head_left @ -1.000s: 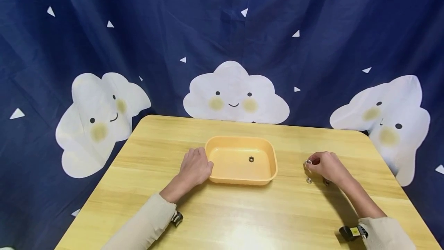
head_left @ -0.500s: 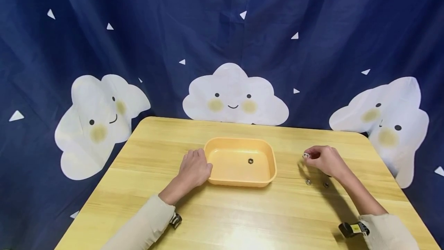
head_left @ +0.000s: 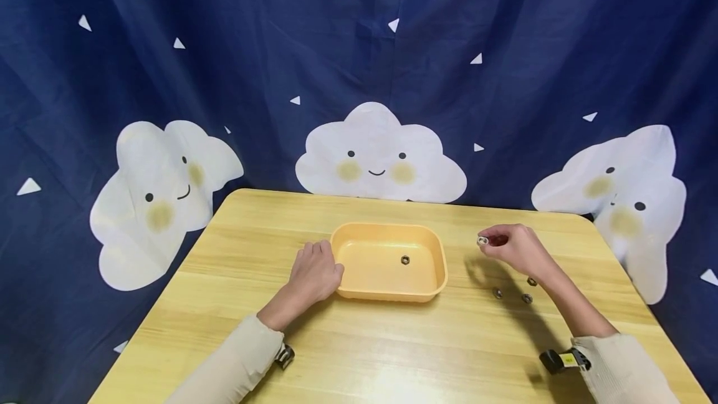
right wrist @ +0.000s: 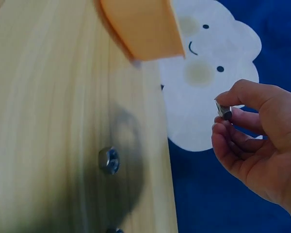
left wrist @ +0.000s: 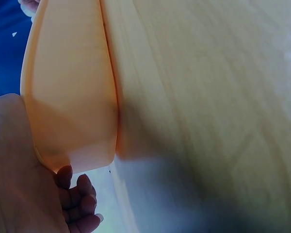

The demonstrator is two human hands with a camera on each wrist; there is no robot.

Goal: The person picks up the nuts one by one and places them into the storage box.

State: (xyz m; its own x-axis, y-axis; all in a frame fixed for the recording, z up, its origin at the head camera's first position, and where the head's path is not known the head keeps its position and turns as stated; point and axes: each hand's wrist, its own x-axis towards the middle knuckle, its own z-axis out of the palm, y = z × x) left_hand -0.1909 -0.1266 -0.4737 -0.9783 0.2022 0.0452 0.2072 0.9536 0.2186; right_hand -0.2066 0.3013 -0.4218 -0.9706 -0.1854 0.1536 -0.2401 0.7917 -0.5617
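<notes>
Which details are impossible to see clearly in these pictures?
- Nut pinched by right hand: head view, too small for threads.
- Left hand fingertips: head view, hidden behind tray wall.
- Loose nuts: right wrist view, one cut by bottom edge.

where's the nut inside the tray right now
In the head view the nut lies alone on the floor of the orange tray at table centre, right of the left hand resting against the tray's left wall.
</notes>
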